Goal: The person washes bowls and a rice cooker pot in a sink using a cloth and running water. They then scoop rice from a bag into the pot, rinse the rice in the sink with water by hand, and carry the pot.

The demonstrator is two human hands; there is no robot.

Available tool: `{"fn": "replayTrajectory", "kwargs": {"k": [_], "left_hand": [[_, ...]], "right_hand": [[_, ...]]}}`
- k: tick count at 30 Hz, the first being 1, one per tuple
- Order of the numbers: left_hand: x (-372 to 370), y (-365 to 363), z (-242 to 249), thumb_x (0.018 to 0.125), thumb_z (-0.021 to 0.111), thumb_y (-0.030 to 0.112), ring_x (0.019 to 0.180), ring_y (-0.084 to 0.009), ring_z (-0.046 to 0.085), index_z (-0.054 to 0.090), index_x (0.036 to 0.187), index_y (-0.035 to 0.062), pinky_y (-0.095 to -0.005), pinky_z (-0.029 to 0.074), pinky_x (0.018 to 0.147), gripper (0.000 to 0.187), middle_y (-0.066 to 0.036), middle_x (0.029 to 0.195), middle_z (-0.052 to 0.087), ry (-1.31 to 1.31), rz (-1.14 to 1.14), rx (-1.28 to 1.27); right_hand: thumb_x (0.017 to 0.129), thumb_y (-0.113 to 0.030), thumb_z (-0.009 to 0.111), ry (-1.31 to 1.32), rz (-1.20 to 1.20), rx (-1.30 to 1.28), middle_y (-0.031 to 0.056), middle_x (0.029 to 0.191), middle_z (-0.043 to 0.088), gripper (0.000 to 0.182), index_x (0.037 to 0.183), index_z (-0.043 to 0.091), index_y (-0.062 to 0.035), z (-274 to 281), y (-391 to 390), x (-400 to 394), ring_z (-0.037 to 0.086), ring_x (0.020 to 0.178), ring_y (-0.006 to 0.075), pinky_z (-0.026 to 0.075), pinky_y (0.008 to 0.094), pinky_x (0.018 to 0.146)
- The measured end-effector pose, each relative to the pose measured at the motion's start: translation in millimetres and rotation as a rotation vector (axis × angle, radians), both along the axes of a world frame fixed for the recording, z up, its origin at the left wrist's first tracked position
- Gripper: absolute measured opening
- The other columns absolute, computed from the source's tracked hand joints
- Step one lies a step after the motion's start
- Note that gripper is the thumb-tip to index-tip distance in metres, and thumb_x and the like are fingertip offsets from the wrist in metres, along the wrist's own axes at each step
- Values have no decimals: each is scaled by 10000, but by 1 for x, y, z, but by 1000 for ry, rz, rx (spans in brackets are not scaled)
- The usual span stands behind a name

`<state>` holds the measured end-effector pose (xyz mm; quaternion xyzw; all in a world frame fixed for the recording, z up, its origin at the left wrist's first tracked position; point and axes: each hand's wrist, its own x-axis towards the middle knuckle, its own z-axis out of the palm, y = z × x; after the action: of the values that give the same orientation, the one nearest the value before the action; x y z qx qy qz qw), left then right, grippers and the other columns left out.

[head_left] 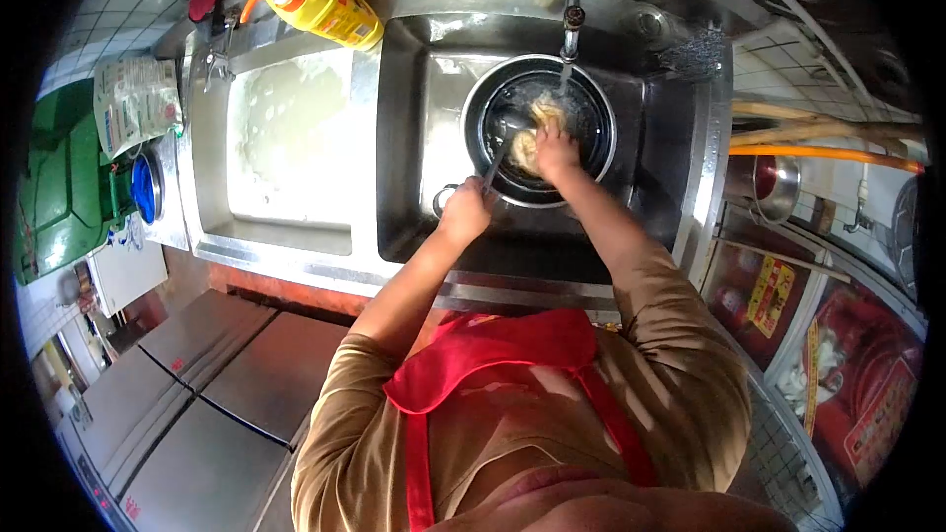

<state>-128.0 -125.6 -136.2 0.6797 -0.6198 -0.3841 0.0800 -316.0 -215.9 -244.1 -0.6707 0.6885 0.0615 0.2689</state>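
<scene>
A dark round pan (474, 89) with a light rim sits in the right sink basin, under a faucet (572, 20) with water running into it. My left hand (466, 212) is closed around the handle (498, 166) of a utensil that reaches into the pan. Inside the pan my right hand (556, 150) presses on a tan, crumpled scrubber (525, 150), its fingers partly over it. The utensil's far end is hard to make out in the water.
The left basin (286, 138) holds pale, cloudy water. A yellow bottle (330, 10) with an orange pump lies across the back ledge. Wire mesh (695, 54) is at the back right corner. Poles (823, 151) stick out on the right, near a metal pot (778, 189).
</scene>
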Motion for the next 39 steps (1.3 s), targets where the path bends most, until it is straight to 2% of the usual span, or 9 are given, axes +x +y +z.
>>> {"fn": "replayTrajectory", "kwargs": {"k": [4,6,12,15,19,22,28,34,39], "left_hand": [[-10,-13,22,823,516,32,454,-150,563,404,1093,-77,-264,486,386,312,-131,733,589,362,288,475],[-9,-12,15,825,503,24,450,-157,555,382,1110,-76,-267,477,384,325,-116,712,584,472,312,504],[-22,-22,25,846,440,11,386,-103,434,409,1051,13,-227,333,318,207,-75,659,546,632,285,619],[-27,-13,41,843,425,-2,382,-89,405,406,1043,27,-221,300,316,203,-60,634,517,685,241,607],[-13,-1,55,855,399,-17,382,-76,382,400,1087,44,-213,284,322,240,-48,623,494,727,188,585],[1,-2,78,885,411,34,386,-66,377,432,1102,48,-211,291,332,219,-30,626,496,728,95,500],[16,1,106,903,449,117,403,-62,402,493,1052,41,-206,344,367,172,-9,630,500,747,90,493],[73,23,81,800,648,148,453,-76,478,573,851,16,-221,396,426,160,-27,637,554,624,235,267],[102,-28,78,689,734,280,527,-200,520,565,772,20,-337,425,512,321,-98,579,541,81,109,-222]], "right_hand": [[812,-123,537,-96,-226,-150,215,1152,501,407,1200,445,-40,-10,-32,-20,530,1031,300,448,368,815],[776,-168,613,-697,-801,247,185,1041,570,368,1108,515,-42,15,-46,-19,585,910,247,467,351,744],[733,-209,657,-494,-7,-567,156,891,562,256,887,555,-32,25,3,10,552,830,297,437,378,723],[762,-224,616,-423,-8,-842,152,873,544,240,900,555,-38,40,-3,8,522,844,332,424,385,746],[881,-172,477,-1092,-667,-48,112,923,573,170,987,558,-67,42,-29,5,561,688,160,459,301,573],[837,-241,539,-1112,-923,179,102,985,592,297,1072,548,-60,-51,-46,-26,564,797,204,454,339,715],[708,-173,624,-65,235,275,216,1193,489,489,1175,503,-93,31,-12,-10,403,1166,341,337,396,955],[771,-55,475,-204,-112,-50,181,1133,447,308,1069,534,-105,-29,-5,-22,433,1071,355,389,392,904],[824,-168,455,-91,240,1,166,1148,443,346,1164,478,-110,-12,1,-27,416,1101,342,389,405,903]]}}
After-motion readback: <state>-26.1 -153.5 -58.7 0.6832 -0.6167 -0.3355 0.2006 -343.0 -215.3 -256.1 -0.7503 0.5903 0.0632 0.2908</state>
